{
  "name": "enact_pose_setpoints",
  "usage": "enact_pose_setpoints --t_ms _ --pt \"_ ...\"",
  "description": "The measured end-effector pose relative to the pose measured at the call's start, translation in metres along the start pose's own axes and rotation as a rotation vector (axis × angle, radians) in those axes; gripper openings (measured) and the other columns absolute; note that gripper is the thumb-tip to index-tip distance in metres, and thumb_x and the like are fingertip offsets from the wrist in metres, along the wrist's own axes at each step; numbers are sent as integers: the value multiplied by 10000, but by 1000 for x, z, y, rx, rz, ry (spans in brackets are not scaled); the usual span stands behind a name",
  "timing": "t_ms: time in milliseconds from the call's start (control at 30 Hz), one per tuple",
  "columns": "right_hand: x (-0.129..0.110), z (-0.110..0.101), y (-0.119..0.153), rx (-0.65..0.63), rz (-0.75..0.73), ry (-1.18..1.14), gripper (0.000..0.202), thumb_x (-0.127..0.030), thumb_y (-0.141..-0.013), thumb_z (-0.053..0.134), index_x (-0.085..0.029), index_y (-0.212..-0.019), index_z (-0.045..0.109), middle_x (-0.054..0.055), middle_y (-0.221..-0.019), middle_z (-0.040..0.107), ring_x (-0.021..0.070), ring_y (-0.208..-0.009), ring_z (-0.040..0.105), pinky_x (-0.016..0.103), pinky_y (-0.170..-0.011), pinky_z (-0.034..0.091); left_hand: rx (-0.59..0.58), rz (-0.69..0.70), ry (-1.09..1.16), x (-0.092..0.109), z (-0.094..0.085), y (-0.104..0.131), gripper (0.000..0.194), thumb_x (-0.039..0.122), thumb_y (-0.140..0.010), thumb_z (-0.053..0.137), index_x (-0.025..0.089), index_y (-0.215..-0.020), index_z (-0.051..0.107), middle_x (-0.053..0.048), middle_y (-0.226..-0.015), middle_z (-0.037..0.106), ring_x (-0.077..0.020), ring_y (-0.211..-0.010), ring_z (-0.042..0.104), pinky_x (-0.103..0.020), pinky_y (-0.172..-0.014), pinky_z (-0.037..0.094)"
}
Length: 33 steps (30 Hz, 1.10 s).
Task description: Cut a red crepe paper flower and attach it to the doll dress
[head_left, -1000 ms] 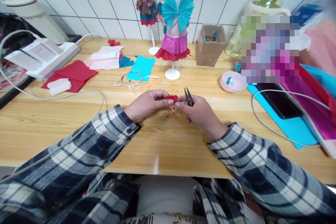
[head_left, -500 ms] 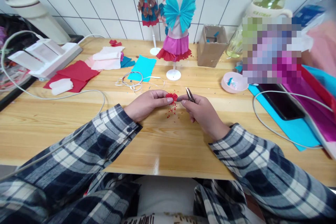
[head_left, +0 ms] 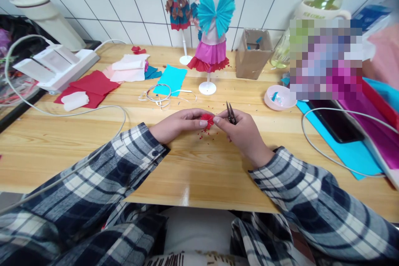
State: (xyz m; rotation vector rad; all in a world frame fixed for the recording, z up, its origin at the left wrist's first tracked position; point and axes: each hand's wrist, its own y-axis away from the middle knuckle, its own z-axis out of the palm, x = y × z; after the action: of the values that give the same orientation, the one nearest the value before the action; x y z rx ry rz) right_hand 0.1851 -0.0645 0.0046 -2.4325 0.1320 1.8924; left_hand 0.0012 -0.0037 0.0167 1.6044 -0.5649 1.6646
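Though surrounded by scraps such as the red sheets (head_left: pixel 96 85) off to the left, works only at the middle of the counter (head_left: pixel 187 166). Brings the left hand (head_left: pixel 183 124) in low and pinches, between thumb and fingers, the left side of a small pleated red piece (head_left: pixel 207 121). Keeps that piece fanned out between both hands, over a scatter of red snippets (head_left: pixel 204 135). Cannot tell of any contact between its underside and the wood.

Has just closed the right hand (head_left: pixel 245 133) in on it: half a second ago, held the right thumb apart from the pleats; now sets thumb and forefinger together at the right edge, seemingly pinching it. Carries dark snips (head_left: pixel 232 118) in the same hand, a little more upright than half a second ago, with blades pointing up and clear of the paper. Judging from that, seems to be adjusting the folds by touch rather than cutting at this instant. Leaves the pink bowl (head_left: pixel 280 104), farther right, well apart from both hands.
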Motion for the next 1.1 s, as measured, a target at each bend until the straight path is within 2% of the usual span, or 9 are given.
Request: enact_pose_setpoints --t_ms 133,267,333,533,667,800,967,1100 --pt "0 3 1 57 -21 -3 212 -375 -764 634 -166 -788 653 -57 -518 459 74 -457 401 220 -452 329 41 -36 42 -3 3 -2 272 334 -762 687 140 -953 687 -71 -983 682 -182 -902 600 -314 -858 432" --pt "1 6 2 -3 -33 15 234 -396 -766 632 -167 -807 654 -62 -502 443 72 -442 387 218 -437 305 134 -72 -23 -4 6 -4 218 291 -732 708 123 -869 680 -48 -855 675 -155 -794 595 -306 -804 439" --pt "2 6 2 -29 -24 14 254 -416 -757 641 -170 -818 648 -68 -496 426 71 -433 379 217 -428 289 144 -79 -49 -4 7 -4 200 279 -732 696 120 -851 673 -43 -823 664 -151 -764 590 -308 -787 442" --pt "2 5 0 -62 1 22 217 -380 -745 644 -170 -785 610 -73 -502 418 69 -433 383 217 -429 281 49 -71 -244 3 7 -2 147 268 -734 652 129 -780 647 -14 -718 623 -148 -710 564 -298 -746 443" --pt "1 2 -1 -91 9 58 201 -361 -740 638 -165 -762 599 -56 -559 475 66 -450 391 220 -441 293 -17 -56 -435 7 4 -2 154 281 -731 629 141 -788 658 -13 -770 638 -167 -773 574 -303 -793 436" --pt "-2 -1 -1 -107 9 137 178 -339 -747 615 -162 -768 608 -50 -558 482 73 -463 402 223 -455 307 -42 -41 -530 7 1 -2 175 305 -730 631 156 -816 664 -13 -817 641 -176 -812 577 -303 -809 438" --pt "-5 -4 -2 -78 -1 175 188 -346 -757 598 -159 -771 620 -48 -542 464 83 -482 409 225 -471 322 -36 -35 -398 5 2 -2 251 379 -759 639 154 -869 656 -34 -813 658 -182 -794 589 -310 -777 454" --pt "-4 -5 -2 -77 3 177 198 -356 -755 610 -159 -769 621 -52 -523 443 81 -475 401 216 -452 316 48 -83 -239 2 3 -1 257 391 -755 660 141 -813 660 -43 -784 673 -175 -749 608 -314 -754 465"
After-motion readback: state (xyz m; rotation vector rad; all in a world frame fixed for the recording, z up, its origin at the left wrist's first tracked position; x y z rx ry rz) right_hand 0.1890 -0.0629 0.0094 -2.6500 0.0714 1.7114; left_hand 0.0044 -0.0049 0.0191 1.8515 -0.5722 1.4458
